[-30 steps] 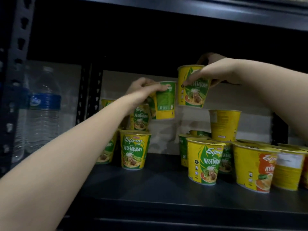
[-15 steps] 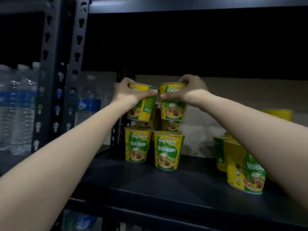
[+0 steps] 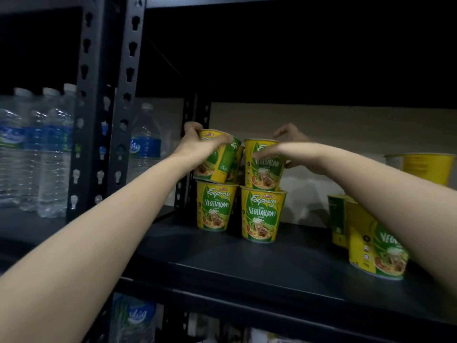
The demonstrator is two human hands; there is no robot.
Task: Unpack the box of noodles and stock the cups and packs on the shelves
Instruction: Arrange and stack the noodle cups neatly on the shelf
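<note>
On the dark shelf (image 3: 247, 263), noodle cups (image 3: 262, 214) stand stacked.

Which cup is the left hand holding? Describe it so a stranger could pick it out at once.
Start at the dark shelf board right of the perforated upright. Near its left back end, two Vegetarian cups stand side by side, each with another on top. The tilted upper-left cup under the left hand is the one; the upper-right cup at the right hand sits upright.
</note>
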